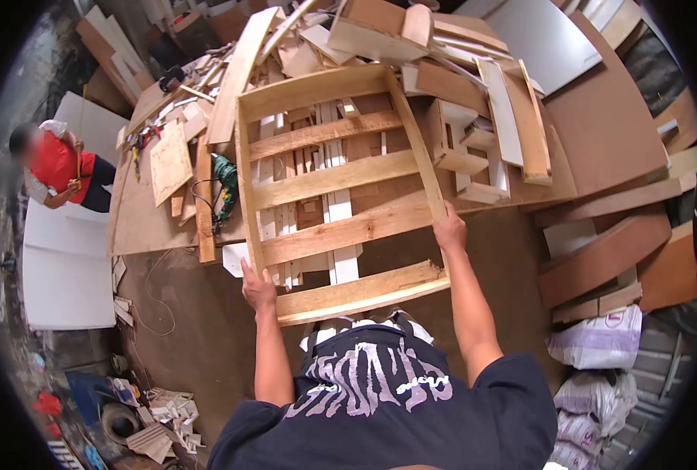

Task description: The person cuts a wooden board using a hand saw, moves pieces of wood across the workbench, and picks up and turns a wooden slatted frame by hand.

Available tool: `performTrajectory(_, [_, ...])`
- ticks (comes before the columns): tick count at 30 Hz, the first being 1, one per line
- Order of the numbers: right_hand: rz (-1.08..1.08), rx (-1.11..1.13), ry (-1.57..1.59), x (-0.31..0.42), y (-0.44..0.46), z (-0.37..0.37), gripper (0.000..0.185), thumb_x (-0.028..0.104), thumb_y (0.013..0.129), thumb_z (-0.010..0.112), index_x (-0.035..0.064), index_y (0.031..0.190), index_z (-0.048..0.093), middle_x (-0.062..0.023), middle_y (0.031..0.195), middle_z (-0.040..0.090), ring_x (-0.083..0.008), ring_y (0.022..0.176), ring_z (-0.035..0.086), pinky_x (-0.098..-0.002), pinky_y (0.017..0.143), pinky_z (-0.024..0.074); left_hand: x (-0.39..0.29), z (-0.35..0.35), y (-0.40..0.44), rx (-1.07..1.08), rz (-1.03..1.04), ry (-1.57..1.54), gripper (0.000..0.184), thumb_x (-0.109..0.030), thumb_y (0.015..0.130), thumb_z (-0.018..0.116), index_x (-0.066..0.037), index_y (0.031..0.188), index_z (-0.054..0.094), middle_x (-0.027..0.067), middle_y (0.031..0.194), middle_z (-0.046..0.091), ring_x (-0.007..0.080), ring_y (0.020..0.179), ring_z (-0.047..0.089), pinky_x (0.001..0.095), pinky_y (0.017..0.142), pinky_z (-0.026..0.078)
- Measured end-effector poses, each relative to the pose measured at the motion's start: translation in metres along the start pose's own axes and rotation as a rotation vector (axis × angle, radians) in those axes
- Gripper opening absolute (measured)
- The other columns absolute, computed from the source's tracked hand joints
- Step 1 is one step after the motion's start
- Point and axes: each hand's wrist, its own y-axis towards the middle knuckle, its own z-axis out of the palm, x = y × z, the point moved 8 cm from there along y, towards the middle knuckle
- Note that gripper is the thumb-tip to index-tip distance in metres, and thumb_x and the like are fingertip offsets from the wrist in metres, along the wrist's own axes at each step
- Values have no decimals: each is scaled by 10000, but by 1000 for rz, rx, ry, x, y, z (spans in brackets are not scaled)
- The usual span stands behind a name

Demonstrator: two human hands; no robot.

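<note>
A slatted wooden frame (pixel 336 180) with several crosspieces spans the space between my two hands, its near end close to my body. My left hand (pixel 260 290) grips the left side rail near the lower corner, fingers wrapped around it. On the opposite rail, my right hand (pixel 449 231) is closed a little higher up. The frame's far end lies over the wood-covered worktable; whether it rests there I cannot tell. Through the gaps show pale wood strips (pixel 336 211). Just left of the frame lies a green power drill (pixel 224 188).
Offcuts and boards (pixel 380 31) are heaped on the worktable (pixel 141 227). A small wooden box frame (pixel 462 149) sits right of the slats. At left, a person in a red top (pixel 54 160) stands by white panels (pixel 70 270). Plastic sacks (pixel 599 341) and curved boards (pixel 607 254) lie right.
</note>
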Motion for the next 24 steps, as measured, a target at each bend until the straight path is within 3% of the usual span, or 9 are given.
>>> performTrajectory(1, [-58,-3,95,-12,7,6,664,236,851,764,159,1460,509,-241,1201,699,-432,1126,670,-483,989,530,18,10,1,197,-218,-157,757,-172,882,733,-85,1553,395,236,1329,651,428,1215,629,515,1007,511])
performTrajectory(2, [-71,-4,105,-26,14,13,664,236,851,764,159,1460,509,-241,1201,699,-432,1126,670,-483,989,530,19,8,3,97,-83,-35,712,-189,889,733,-86,1521,422,230,1111,733,450,1006,704,523,879,561])
performTrajectory(5, [-53,66,104,-34,21,24,652,279,827,794,138,1421,564,-226,1258,687,-418,1170,658,-475,1016,519,32,30,11,110,68,-89,647,-196,897,726,-111,1484,466,238,1148,721,447,1063,691,517,908,553])
performTrajectory(9, [-8,163,95,-35,15,26,716,241,824,792,165,1476,508,-218,1304,667,-428,1237,609,-495,1023,505,46,50,30,307,-72,-220,550,-226,917,719,-128,1423,528,228,1214,704,433,1119,674,506,943,545])
performTrajectory(13, [-28,161,199,-50,25,37,728,187,815,782,180,1491,512,-205,1323,665,-406,1251,615,-465,1040,502,63,83,51,400,-95,-513,548,-229,924,706,-137,1445,564,166,1230,723,315,1164,687,425,1001,522])
performTrajectory(16, [28,121,341,-47,24,33,714,27,745,735,145,1436,598,-133,1235,723,-251,1134,683,-363,1008,506,60,73,44,335,-120,-597,556,-192,915,688,-128,1457,581,149,1260,718,273,1185,674,391,1024,503])
performTrajectory(19, [16,156,456,-41,16,33,736,33,745,740,139,1456,586,-101,1208,731,-196,1076,682,-334,979,511,57,50,40,327,-178,-576,564,-156,891,664,-138,1451,599,149,1267,719,273,1174,682,386,1022,503])
performTrajectory(23, [19,79,473,-54,9,41,720,40,750,738,115,1450,591,-86,1184,734,-169,1039,677,-320,957,516,67,28,24,276,-187,-580,552,-149,878,643,-124,1430,616,157,1210,739,274,1118,706,397,973,526])
performTrajectory(24, [19,106,471,-43,3,31,729,73,752,750,132,1459,582,-124,1222,728,-239,1116,678,-353,999,510,68,22,19,247,-199,-594,544,-147,877,638,-112,1420,622,160,1194,744,276,1102,712,400,957,533])
